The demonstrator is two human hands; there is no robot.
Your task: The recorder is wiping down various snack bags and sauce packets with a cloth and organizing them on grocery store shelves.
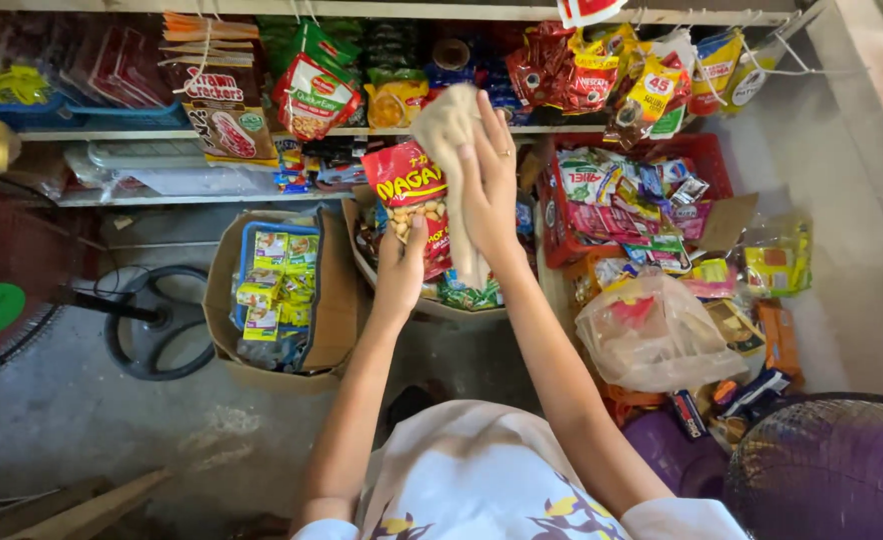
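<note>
Two bare hands work at the centre of the frame, above a cardboard box of snack packs. The left hand grips the lower edge of a red peanut packet, fingers wrapped behind it and thumb on its front. The right hand presses a beige cloth against the packet's right side, fingers closed around the cloth, which hangs down past the wrist. At lower left of centre, another cardboard box holds yellow-green sachets. To the right, a red basket is heaped with small packets, with a clear plastic bag below it. A black fan base sits on the floor at left.
</note>
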